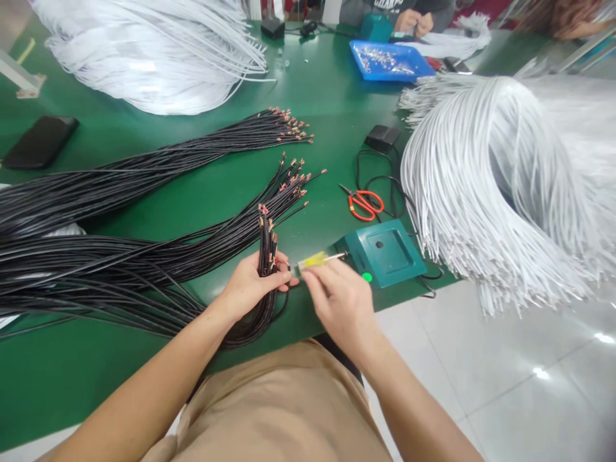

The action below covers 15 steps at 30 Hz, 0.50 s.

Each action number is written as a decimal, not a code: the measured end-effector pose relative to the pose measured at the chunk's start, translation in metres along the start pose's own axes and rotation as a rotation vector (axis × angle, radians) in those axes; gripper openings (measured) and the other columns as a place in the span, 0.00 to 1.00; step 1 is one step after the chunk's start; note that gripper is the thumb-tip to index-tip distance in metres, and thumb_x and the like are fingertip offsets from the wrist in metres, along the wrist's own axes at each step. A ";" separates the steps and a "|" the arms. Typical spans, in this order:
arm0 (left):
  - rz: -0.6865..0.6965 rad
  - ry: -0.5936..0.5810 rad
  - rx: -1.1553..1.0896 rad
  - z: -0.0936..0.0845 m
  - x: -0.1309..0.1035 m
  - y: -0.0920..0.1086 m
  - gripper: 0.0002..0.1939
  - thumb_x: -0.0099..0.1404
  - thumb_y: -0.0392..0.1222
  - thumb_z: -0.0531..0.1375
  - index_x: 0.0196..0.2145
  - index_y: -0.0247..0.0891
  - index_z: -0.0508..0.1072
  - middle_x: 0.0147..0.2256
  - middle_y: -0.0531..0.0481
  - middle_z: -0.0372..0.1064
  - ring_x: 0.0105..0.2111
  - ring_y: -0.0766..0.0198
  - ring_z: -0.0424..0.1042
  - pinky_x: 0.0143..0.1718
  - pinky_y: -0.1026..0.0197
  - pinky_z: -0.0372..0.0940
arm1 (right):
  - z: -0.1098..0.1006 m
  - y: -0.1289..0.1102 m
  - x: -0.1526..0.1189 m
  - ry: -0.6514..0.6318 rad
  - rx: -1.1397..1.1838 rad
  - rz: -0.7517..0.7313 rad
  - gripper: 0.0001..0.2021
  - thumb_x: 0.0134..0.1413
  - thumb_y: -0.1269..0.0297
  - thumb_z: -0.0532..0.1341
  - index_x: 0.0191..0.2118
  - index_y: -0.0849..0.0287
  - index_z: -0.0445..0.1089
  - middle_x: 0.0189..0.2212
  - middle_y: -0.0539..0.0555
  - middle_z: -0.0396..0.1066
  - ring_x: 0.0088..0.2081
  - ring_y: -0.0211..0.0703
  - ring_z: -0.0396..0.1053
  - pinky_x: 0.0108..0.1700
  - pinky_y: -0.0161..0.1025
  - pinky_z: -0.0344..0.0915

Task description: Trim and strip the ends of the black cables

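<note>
My left hand [257, 279] is closed around a bundle of black cables [266, 256], with their red and pale wire ends pointing up. The bundle bends down and loops back to the left at the table's front. My right hand [339, 292] is pinched just right of it, its fingertips at a blurred yellow and clear piece [312, 260]. A thin metal shaft [335, 256] runs from that piece to a green box-shaped machine [385, 253]. What the right fingertips hold is too blurred to make out.
Two more black cable bundles [158, 160] lie left, near a black phone [41, 141]. Orange-handled scissors [366, 204] and a black adapter [382, 137] lie behind the machine. White cables [481, 173] pile up right. Beyond a blue tray [389, 61] are another person's hands [414, 23].
</note>
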<state>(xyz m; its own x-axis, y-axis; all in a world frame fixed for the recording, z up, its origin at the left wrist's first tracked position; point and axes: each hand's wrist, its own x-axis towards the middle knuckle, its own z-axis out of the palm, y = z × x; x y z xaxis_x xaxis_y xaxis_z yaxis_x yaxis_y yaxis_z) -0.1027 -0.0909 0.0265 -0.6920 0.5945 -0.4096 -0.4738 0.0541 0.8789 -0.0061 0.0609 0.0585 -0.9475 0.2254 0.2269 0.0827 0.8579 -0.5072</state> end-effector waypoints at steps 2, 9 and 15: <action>0.029 -0.005 0.027 0.000 -0.002 0.001 0.16 0.52 0.42 0.69 0.36 0.36 0.70 0.28 0.56 0.69 0.25 0.68 0.72 0.33 0.62 0.69 | 0.012 -0.012 -0.006 -0.044 0.157 0.114 0.13 0.62 0.63 0.54 0.34 0.57 0.76 0.29 0.54 0.75 0.32 0.41 0.71 0.36 0.37 0.64; 0.044 -0.056 0.073 0.002 -0.008 0.003 0.15 0.52 0.42 0.69 0.35 0.36 0.71 0.28 0.54 0.70 0.25 0.67 0.72 0.30 0.63 0.68 | 0.030 -0.022 0.002 -0.023 0.808 0.541 0.10 0.52 0.57 0.64 0.32 0.58 0.77 0.29 0.54 0.76 0.28 0.41 0.71 0.33 0.39 0.69; 0.030 -0.187 -0.026 -0.013 -0.006 0.008 0.16 0.51 0.37 0.69 0.38 0.38 0.71 0.31 0.53 0.72 0.32 0.67 0.72 0.36 0.64 0.67 | 0.014 -0.024 0.001 0.045 0.994 0.438 0.06 0.48 0.60 0.66 0.29 0.57 0.75 0.33 0.53 0.73 0.37 0.41 0.70 0.43 0.41 0.69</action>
<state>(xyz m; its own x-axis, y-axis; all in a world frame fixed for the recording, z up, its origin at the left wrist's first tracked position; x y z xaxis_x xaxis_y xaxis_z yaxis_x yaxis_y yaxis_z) -0.1093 -0.1041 0.0328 -0.5937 0.7346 -0.3285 -0.4703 0.0146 0.8824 -0.0138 0.0339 0.0595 -0.8825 0.4554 -0.1176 0.1044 -0.0541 -0.9931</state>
